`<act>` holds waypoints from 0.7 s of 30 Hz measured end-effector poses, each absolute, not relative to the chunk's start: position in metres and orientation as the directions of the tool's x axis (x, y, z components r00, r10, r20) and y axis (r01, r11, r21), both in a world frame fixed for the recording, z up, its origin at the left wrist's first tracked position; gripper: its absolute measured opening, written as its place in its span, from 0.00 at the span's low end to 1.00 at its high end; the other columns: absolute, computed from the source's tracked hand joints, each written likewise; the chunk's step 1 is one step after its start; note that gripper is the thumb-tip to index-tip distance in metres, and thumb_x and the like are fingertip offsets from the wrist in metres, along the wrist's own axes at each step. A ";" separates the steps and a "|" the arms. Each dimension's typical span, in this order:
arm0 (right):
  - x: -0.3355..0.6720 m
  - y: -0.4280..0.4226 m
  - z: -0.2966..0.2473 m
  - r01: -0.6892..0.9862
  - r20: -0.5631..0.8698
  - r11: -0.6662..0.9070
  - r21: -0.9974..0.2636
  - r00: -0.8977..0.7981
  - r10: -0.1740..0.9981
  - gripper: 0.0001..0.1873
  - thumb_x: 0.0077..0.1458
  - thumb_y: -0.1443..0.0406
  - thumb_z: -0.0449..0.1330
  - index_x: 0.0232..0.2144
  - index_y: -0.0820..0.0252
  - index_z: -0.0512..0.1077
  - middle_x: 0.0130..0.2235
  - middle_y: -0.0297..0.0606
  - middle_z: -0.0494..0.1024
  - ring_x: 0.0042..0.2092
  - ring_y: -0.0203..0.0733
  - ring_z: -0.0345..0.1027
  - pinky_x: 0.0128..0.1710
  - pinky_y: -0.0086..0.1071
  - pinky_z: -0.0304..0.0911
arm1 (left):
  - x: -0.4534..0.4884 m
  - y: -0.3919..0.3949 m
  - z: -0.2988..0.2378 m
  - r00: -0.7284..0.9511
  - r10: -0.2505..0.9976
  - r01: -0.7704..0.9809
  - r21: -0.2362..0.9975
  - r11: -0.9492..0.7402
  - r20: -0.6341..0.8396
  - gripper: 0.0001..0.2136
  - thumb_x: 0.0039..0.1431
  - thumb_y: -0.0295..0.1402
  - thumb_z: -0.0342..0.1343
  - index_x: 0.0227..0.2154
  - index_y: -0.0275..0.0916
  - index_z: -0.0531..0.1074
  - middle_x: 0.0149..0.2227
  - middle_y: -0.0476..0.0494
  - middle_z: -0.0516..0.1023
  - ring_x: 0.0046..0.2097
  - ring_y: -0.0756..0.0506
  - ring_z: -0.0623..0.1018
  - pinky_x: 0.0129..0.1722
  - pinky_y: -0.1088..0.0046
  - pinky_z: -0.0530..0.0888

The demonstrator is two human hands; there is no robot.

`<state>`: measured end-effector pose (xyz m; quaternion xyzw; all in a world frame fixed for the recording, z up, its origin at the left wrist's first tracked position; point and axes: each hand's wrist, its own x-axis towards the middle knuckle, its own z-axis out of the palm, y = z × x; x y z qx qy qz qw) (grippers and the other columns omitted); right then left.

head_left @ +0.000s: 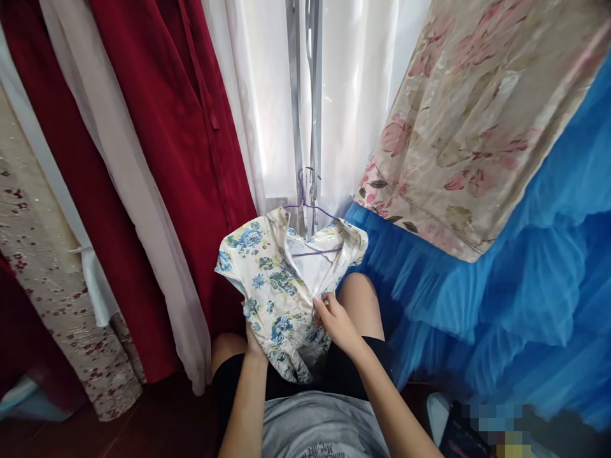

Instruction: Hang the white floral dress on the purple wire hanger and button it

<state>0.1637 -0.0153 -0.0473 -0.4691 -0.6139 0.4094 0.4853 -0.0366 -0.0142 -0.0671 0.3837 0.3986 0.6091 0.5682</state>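
A short-sleeved white blouse with blue and yellow-green flowers lies over my lap on a thin purple hanger. Its neckline hangs apart in a V, and the hanger's lower bar shows inside. Thumb and fingers of my right hand pinch the front edge at the bottom of that V. Along the blouse's left side, my left hand grips the cloth, with most of its fingers hidden behind it. Whether the front has buttons or another closure is too small to tell.
Long dark red cloth and a pale sheer panel hang at left. At right hang a beige floral garment and a blue ruffled tulle skirt. White curtains and grey straps are ahead. Something blurred lies at lower right.
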 end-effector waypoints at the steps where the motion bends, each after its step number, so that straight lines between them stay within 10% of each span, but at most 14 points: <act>1: 0.158 -0.011 -0.047 0.206 0.240 0.259 -0.944 -0.113 0.964 0.22 0.66 0.47 0.53 0.27 0.54 0.64 0.22 0.31 0.73 0.27 0.42 0.66 0.31 0.33 0.58 | -0.041 -0.014 -0.068 -0.041 0.999 -0.409 0.911 -0.045 0.031 0.40 0.51 0.72 0.46 0.59 0.56 0.72 0.57 0.37 0.77 0.64 0.30 0.70 0.58 0.46 0.73; 7: 0.145 -0.016 -0.051 0.121 0.286 0.305 -0.944 -0.158 0.945 0.26 0.68 0.47 0.48 0.23 0.55 0.63 0.19 0.30 0.67 0.23 0.39 0.60 0.28 0.32 0.56 | -0.042 -0.024 -0.069 0.074 0.997 -0.412 0.911 0.017 0.014 0.40 0.38 0.47 0.74 0.57 0.44 0.74 0.52 0.36 0.81 0.59 0.29 0.77 0.59 0.50 0.73; 14: 0.165 -0.020 -0.062 -0.037 0.158 0.158 -0.987 0.006 0.987 0.26 0.61 0.41 0.54 0.26 0.56 0.64 0.16 0.26 0.62 0.18 0.34 0.50 0.21 0.30 0.46 | -0.022 -0.002 -0.082 -0.194 0.971 -0.202 0.962 -0.181 0.142 0.26 0.48 0.39 0.71 0.51 0.40 0.75 0.51 0.35 0.81 0.57 0.32 0.78 0.59 0.53 0.73; 18: 0.168 -0.026 -0.063 -0.104 0.147 0.148 -0.983 0.023 0.989 0.26 0.57 0.41 0.57 0.27 0.55 0.64 0.17 0.26 0.63 0.17 0.33 0.50 0.19 0.30 0.45 | -0.016 -0.001 -0.097 -0.571 0.702 0.274 0.905 -0.326 0.426 0.27 0.58 0.37 0.62 0.60 0.43 0.66 0.59 0.31 0.72 0.62 0.31 0.71 0.64 0.49 0.65; 21: 0.168 -0.031 -0.061 -0.115 0.156 0.158 -0.981 0.027 0.987 0.24 0.57 0.43 0.60 0.28 0.56 0.65 0.20 0.28 0.68 0.18 0.33 0.52 0.19 0.29 0.46 | 0.007 -0.019 -0.105 -0.499 0.526 0.508 0.725 -0.466 0.688 0.31 0.62 0.34 0.58 0.66 0.45 0.56 0.66 0.29 0.59 0.69 0.32 0.61 0.68 0.49 0.58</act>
